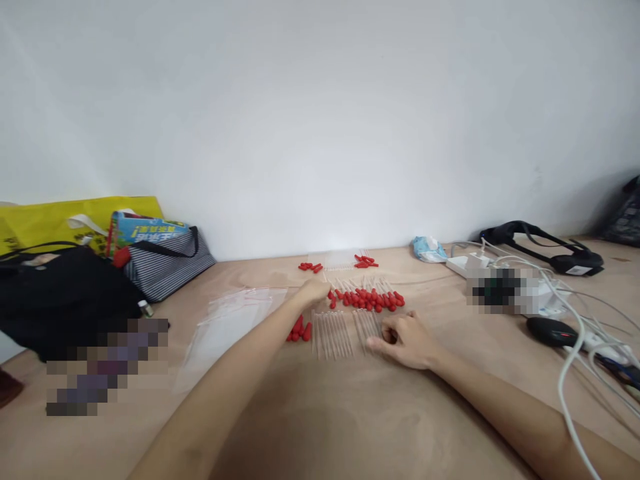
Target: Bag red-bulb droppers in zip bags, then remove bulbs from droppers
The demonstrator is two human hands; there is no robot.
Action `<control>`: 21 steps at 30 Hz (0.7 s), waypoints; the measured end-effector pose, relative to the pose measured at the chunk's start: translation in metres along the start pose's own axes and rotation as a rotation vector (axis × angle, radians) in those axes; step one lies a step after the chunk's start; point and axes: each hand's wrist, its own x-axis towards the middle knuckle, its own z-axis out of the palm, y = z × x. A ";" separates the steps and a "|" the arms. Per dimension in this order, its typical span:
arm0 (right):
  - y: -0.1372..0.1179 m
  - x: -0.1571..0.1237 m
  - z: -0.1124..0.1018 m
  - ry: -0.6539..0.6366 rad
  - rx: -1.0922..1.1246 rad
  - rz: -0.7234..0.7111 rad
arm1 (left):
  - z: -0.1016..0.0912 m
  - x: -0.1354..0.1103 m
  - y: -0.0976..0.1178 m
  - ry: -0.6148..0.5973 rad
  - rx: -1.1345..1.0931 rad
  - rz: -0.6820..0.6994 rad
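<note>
My left hand (315,291) reaches forward to the left end of a pile of red rubber dropper bulbs (370,300). Its fingers are closed and point away, so whatever they hold is hidden. Clear thin tubes stick out behind that pile. Nearer to me, two rows of clear tubes, a left row (331,335) and a right row (364,328), lie side by side on the table. My right hand (407,339) rests at the right row, thumb and curled fingers apart, beside the tubes. Under my left forearm, more red bulbs (300,329) are partly covered.
Clear plastic bags (235,320) lie left of my forearm. Small groups of red pieces (367,261) sit near the wall. Striped (173,263) and black bags (65,293) stand left. At right are a power strip (463,265), white cables (565,373) and a black headset (545,247).
</note>
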 end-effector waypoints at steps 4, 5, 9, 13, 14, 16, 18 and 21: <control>0.010 -0.001 -0.012 -0.138 0.085 -0.177 | -0.019 -0.024 0.003 0.003 -0.042 0.026; 0.011 -0.001 -0.012 -0.143 0.089 -0.187 | -0.022 -0.034 0.003 0.008 -0.053 0.050; 0.014 0.000 -0.007 -0.093 0.093 -0.157 | -0.021 -0.084 -0.004 0.005 -0.071 0.150; 0.016 0.002 0.003 0.000 0.115 -0.164 | -0.011 -0.120 -0.025 0.151 0.054 0.387; 0.016 0.003 0.004 0.056 0.123 -0.148 | -0.008 -0.125 -0.030 0.194 0.096 0.436; 0.012 0.004 0.007 0.225 0.136 -0.070 | -0.002 -0.130 -0.039 0.279 0.167 0.549; 0.004 0.004 0.007 0.390 0.130 -0.014 | 0.002 -0.130 -0.044 0.349 0.229 0.671; -0.016 0.004 0.008 0.443 0.076 -0.139 | 0.008 -0.128 -0.044 0.436 0.365 0.815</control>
